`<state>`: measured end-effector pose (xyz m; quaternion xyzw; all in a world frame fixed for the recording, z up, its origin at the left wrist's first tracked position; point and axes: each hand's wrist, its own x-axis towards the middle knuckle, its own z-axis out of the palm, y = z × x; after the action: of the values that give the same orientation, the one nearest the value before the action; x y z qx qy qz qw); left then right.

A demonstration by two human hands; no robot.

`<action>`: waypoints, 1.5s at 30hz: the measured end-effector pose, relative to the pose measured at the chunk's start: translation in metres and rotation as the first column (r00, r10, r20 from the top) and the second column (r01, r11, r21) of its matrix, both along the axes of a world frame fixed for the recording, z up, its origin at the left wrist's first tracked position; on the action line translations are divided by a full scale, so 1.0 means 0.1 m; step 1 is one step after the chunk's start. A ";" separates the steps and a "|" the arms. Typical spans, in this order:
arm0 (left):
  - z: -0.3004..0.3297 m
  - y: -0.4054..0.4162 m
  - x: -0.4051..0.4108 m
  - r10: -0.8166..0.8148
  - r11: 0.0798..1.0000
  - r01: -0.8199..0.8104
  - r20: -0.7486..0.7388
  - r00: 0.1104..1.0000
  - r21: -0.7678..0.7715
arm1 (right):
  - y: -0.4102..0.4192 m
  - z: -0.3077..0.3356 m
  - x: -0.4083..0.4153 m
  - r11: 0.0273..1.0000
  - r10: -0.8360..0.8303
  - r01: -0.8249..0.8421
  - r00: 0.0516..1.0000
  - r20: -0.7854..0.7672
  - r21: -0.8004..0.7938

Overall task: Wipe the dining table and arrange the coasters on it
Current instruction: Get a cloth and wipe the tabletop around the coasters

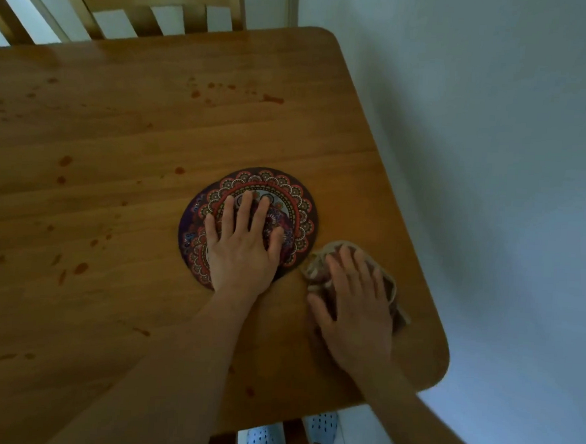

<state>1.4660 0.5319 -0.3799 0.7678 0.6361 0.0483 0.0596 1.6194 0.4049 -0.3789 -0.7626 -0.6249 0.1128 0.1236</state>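
A stack of round mandala-patterned coasters (296, 201) lies on the wooden dining table (152, 137), slightly fanned so a purple one (190, 215) sticks out at the left. My left hand (242, 246) rests flat on the stack with fingers spread. Just right of it, near the table's right edge, my right hand (355, 308) presses down on a crumpled beige and pink cloth (316, 268), which it mostly covers. Reddish-brown spots (271, 98) dot the tabletop at the back and along the left side.
A wooden chair back (181, 5) stands against the table's far edge. The table's rounded right corners (437, 364) border a pale floor. Below the near edge, part of another chair and my white dotted slippers (320, 426) show.
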 end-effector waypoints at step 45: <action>0.06 0.26 -0.04 -0.055 0.998 0.056 0.063 0.996 -0.007 | 3.12 0.15 0.00 0.816 0.566 -0.574 0.817 -0.106 -0.064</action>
<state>1.4621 0.5582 -0.3742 0.7830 0.6125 0.0681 0.0842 1.6196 0.7165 -0.3642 -0.5402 -0.8129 0.2048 0.0739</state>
